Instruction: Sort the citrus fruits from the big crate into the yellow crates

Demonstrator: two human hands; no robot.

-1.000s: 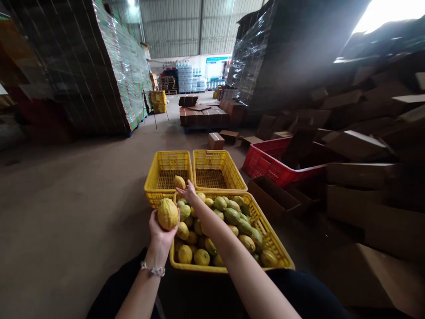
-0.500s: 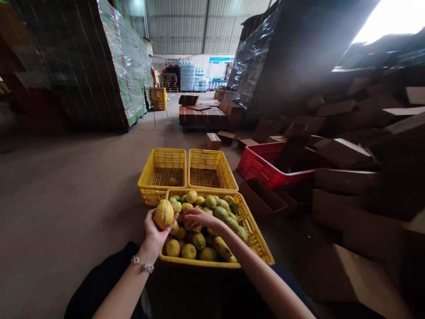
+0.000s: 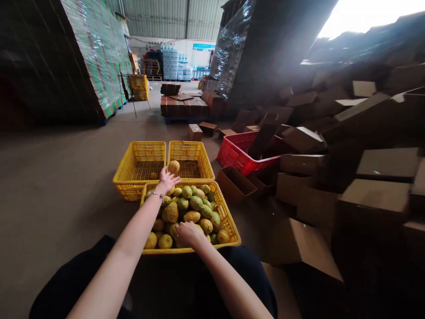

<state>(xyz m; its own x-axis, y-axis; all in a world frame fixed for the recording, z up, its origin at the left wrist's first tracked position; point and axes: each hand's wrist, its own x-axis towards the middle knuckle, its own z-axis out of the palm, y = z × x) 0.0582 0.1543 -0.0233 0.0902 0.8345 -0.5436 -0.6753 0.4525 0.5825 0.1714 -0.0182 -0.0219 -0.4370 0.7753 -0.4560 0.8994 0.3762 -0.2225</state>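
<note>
Holds left hand [image 3: 168, 180] spread just short of yellow fruit [image 3: 173, 167], right hand [image 3: 188, 235] curled over fruit pile [image 3: 195, 203] with unclear grip.

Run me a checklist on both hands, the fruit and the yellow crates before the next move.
1. Left hand free: ok, palm open and fingers spread, holding nothing.
2. Right hand gripping a fruit: cannot tell; its fingers reach among the heaped fruit and the grip is hidden.
3. Lone yellow fruit resting in the rear right crate: cannot tell; it shows against that crate's opening, perhaps in the air.
4. Room in the rear left crate: ok, one fruit shows on its floor.
5. Near crate floor visible: not ok, green and yellow fruit covers it.
</note>
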